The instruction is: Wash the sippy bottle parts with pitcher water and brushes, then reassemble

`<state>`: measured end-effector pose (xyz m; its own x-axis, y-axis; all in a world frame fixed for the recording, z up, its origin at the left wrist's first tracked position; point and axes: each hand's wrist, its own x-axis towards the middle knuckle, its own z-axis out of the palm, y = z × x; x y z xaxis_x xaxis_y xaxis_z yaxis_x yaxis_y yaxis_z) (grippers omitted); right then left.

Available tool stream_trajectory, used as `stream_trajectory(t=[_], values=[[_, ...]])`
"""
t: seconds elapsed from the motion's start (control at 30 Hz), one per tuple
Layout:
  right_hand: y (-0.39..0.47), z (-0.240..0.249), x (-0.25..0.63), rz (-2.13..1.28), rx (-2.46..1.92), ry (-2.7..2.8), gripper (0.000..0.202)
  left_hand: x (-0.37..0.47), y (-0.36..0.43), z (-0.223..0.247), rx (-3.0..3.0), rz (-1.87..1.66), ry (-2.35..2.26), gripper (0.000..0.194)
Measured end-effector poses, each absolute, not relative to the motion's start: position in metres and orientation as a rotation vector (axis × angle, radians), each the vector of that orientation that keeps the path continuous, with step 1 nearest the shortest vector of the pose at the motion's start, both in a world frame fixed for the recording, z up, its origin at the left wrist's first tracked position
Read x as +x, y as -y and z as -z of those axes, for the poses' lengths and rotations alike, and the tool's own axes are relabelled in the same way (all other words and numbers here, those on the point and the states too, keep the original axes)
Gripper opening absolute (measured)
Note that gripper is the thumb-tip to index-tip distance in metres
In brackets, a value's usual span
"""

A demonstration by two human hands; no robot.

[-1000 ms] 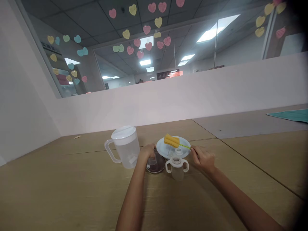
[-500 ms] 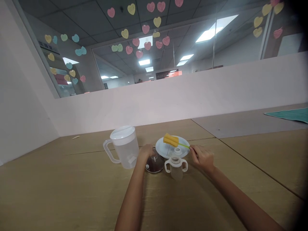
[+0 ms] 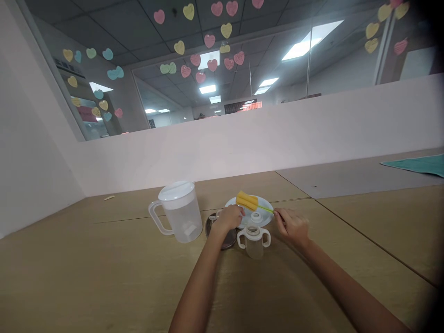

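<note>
- Noted left fingers shifted rightward, toward plate; cannot tell their grip.
- Found right fingers clasping end of green stick.
- Located yellow sponge left of right fingers, above plate.

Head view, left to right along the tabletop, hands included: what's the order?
Pale sliver → lidded pitcher → left hand → two-handled cup → right hand → teal cloth.

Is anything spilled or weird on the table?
I see no spill, and nothing looks broken. One small oddity: a pale scrap lies alone on the table, left of the jug, apart from everything else. The two-handled cup stands upright, its top open.
</note>
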<state>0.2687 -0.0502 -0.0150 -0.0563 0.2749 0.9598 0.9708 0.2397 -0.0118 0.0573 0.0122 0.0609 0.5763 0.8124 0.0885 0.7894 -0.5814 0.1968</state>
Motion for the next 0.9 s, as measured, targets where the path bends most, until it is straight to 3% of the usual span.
stream_trajectory(t=[0.17, 0.43, 0.67, 0.9], values=[[0.05, 0.014, 0.269, 0.907, -1.215, 1.521, 0.02, 0.063, -0.015, -0.047, 2.611, -0.24, -1.151, 0.026], [0.048, 0.013, 0.27, 0.892, -1.23, 1.484, 0.019, 0.057, -0.022, -0.055, 2.54, -0.563, -1.246, 0.014], [0.047, 0.018, 0.273, 0.848, -1.211, 1.474, 0.02, 0.043, -0.027, -0.078, 2.031, -1.019, -0.939, 0.029], [0.045, 0.02, 0.275, 0.882, -1.302, 1.446, 0.022, 0.031, 0.001, -0.109, 1.84, -0.928, -0.672, 0.041]])
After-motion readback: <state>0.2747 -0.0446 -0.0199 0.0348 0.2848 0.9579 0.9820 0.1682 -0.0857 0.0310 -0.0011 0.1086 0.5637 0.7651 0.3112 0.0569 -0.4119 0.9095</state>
